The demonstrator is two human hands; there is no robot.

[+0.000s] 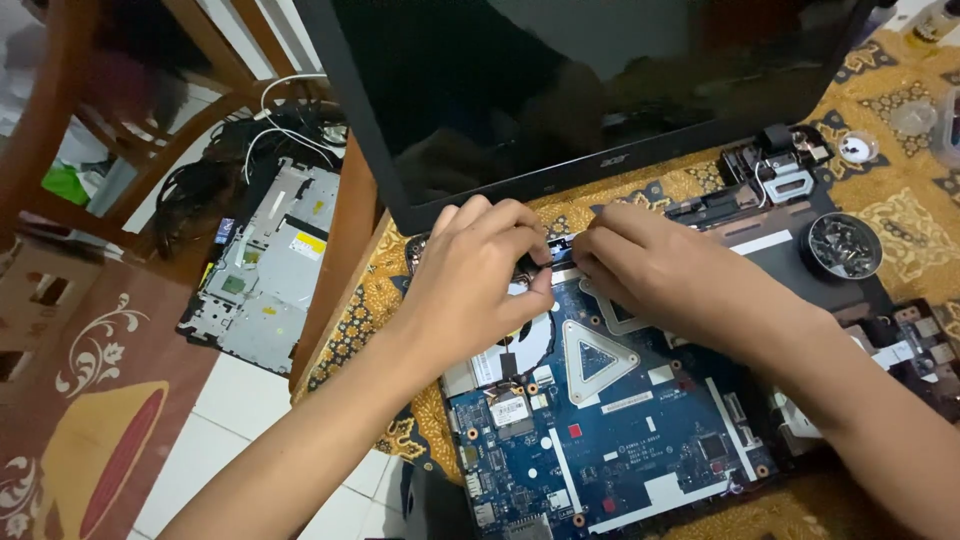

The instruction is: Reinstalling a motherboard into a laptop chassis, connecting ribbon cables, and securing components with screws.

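An opened laptop lies on a patterned cloth, its blue motherboard [610, 430] bare and its dark screen [600, 80] standing up behind. My left hand [480, 285] rests over the cooling fan [520, 350], fingers curled onto the board's far edge near the hinge. My right hand [650, 270] meets it there, fingertips pinching at a small part by the heat pipe; what they grip is hidden. A silver triangular bracket [597, 360] sits just below both hands.
A round dish of screws [845, 245] sits on the laptop base at right. A small white cap [857, 148] lies behind it. On the floor at left lie a removed laptop cover [265, 270], black cables [215, 170] and a wooden chair [60, 110].
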